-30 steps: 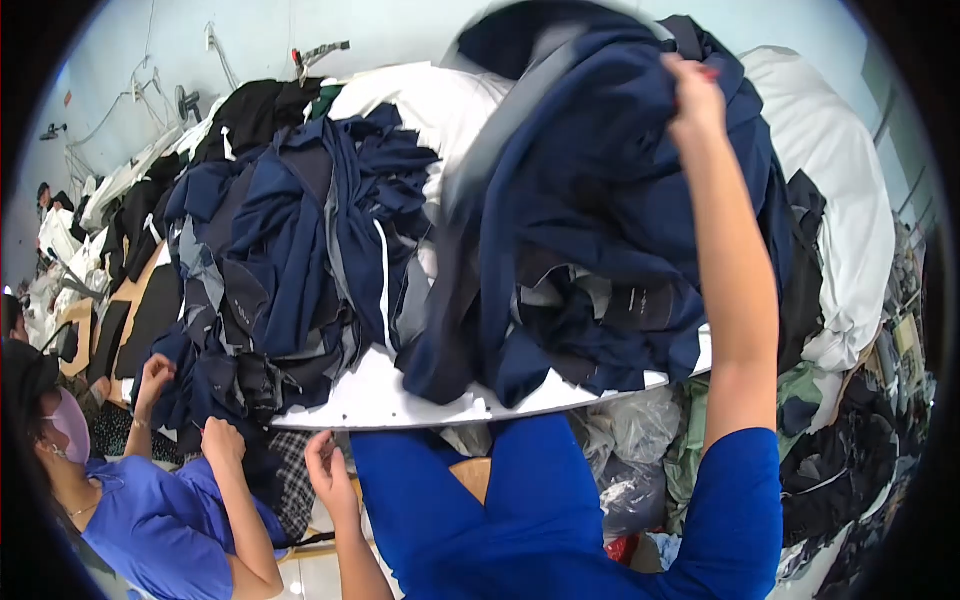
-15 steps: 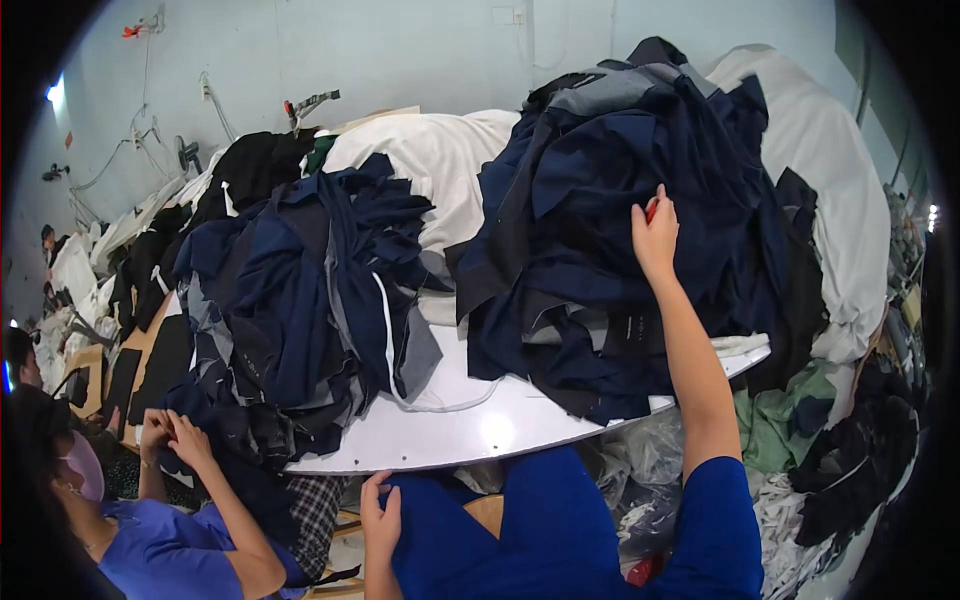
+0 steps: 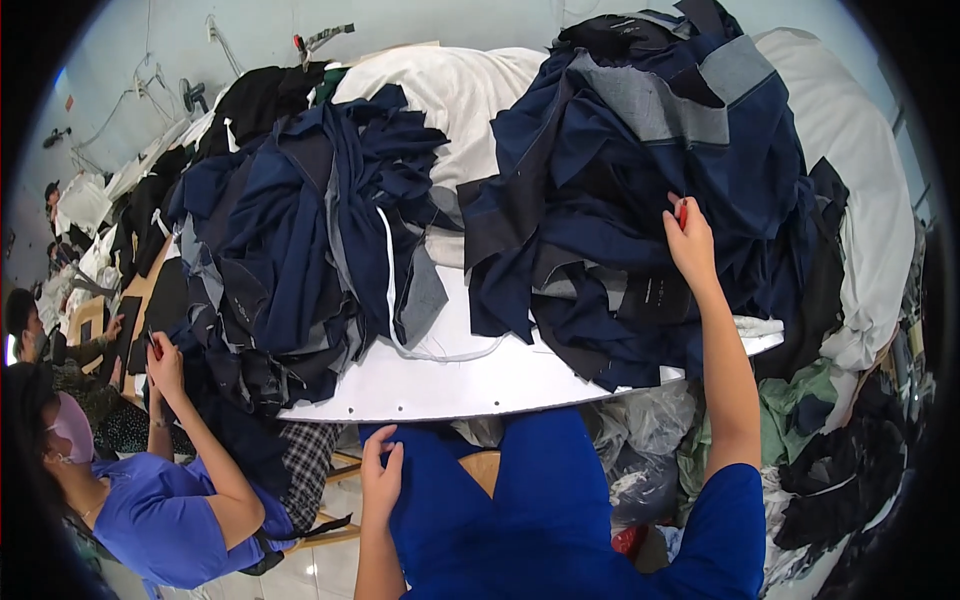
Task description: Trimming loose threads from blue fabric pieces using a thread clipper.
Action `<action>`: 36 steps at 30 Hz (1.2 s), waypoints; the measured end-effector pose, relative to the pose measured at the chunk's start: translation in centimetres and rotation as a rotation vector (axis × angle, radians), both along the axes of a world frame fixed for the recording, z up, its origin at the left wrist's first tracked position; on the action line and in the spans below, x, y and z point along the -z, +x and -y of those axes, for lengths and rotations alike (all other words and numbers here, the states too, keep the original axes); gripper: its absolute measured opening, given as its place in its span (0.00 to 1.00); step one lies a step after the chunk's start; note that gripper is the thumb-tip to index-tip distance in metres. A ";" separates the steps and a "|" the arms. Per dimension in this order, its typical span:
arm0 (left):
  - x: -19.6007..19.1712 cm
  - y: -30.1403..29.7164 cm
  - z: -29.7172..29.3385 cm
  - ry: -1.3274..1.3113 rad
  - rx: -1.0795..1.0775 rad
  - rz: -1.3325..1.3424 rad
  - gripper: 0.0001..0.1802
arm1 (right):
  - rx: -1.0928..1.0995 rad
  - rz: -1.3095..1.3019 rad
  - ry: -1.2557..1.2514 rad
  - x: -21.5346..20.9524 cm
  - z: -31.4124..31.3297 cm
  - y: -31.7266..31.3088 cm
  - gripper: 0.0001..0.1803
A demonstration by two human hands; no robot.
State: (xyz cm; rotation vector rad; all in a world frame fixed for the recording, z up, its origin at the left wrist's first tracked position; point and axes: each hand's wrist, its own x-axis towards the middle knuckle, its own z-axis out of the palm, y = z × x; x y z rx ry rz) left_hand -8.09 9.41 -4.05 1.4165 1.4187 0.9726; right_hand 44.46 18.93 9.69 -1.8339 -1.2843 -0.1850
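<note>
Sat at six o'clock in blue clothing (image 3: 560,520), close against the curved near edge of the white table (image 3: 470,385). Left hand (image 3: 381,478) lay at about seven o'clock, below the table edge, fingers loosely spread and flat on the blue lap, gripping nothing. Just beside it, a strip of wooden seat (image 3: 478,468) showed between the legs. At five o'clock under the table, crumpled clear plastic bags (image 3: 650,430), leaving little free room there.

Right arm reached up toward two o'clock. Right hand (image 3: 690,240) was pressed against the right pile of dark navy fabric pieces (image 3: 620,200), fingers curled shut around a small red object (image 3: 681,212); kind of object could not be told. Pile overhung the table edge at four o'clock and touched a green cloth (image 3: 800,395) hanging lower down.

Only bare table surface lay at centre, a narrow white wedge between the two heaps, crossed by a loose white cord (image 3: 420,345). Left pile of navy and grey pieces (image 3: 300,240) rose at ten to eleven o'clock, spilling over the table's left edge.

At eight o'clock, another person in a blue top (image 3: 150,520), hands raised at the spilled cloth. Beyond, at twelve o'clock, a large white bundle (image 3: 460,90); at one to three o'clock, a second white bundle (image 3: 850,180) behind the right pile. Farthest, at ten o'clock, black garments (image 3: 260,95) along a long bench.
</note>
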 end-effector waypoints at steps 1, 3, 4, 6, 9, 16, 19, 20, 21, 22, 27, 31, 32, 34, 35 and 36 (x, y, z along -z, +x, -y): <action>-0.1 0.1 -0.1 -0.011 0.000 -0.002 0.17 | -0.058 -0.026 0.031 0.0 0.7 -0.2 0.13; -0.4 0.5 -0.3 -0.021 0.031 -0.038 0.17 | -0.078 -0.115 0.053 -0.1 2.1 -0.3 0.07; -0.8 0.7 -0.5 -0.007 0.039 -0.054 0.17 | -0.083 -0.159 0.063 0.0 2.7 -0.1 0.07; -1.2 0.8 -0.6 -0.014 0.045 -0.065 0.17 | -0.125 -0.197 0.111 -0.2 4.1 -0.3 0.07; -1.4 0.9 -0.6 -0.031 0.044 -0.069 0.17 | -0.157 -0.377 0.158 -0.1 5.6 -0.5 0.07; -1.0 0.7 -0.2 -0.032 0.026 -0.072 0.17 | -0.040 -0.217 0.096 2.7 6.2 -1.3 0.09; -1.3 0.9 -0.1 -0.039 0.030 -0.073 0.18 | 0.002 -0.154 0.125 2.9 6.6 -1.4 0.09; -1.4 0.9 -0.1 -0.034 0.040 -0.087 0.18 | -0.007 -0.153 0.143 3.0 6.8 -1.3 0.09; -1.4 0.9 0.0 -0.029 0.050 -0.100 0.18 | 0.032 -0.144 0.110 3.1 6.9 -1.2 0.09; -1.1 0.7 0.0 -0.035 0.045 -0.104 0.17 | 0.070 -0.134 0.077 3.2 7.0 -1.3 0.09; -1.0 1.1 0.0 -0.016 0.049 -0.112 0.18 | -0.002 -0.150 0.023 4.8 6.8 -0.2 0.08; -0.5 1.6 0.0 0.014 0.062 -0.135 0.17 | -0.003 -0.134 -0.040 6.3 6.2 -0.2 0.08; -0.9 1.8 0.2 0.046 0.055 -0.180 0.17 | 0.028 -0.099 -0.003 6.1 6.1 -1.1 0.09; -1.1 1.8 0.2 0.048 0.045 -0.194 0.17 | 0.081 -0.038 0.067 5.4 6.2 -3.4 0.10; -1.1 1.8 0.4 0.062 0.036 -0.178 0.16 | 0.070 -0.073 0.102 4.8 6.5 -5.0 0.09; -1.1 2.0 0.1 0.080 0.042 -0.156 0.16 | 0.070 -0.108 0.137 4.6 6.9 -6.3 0.08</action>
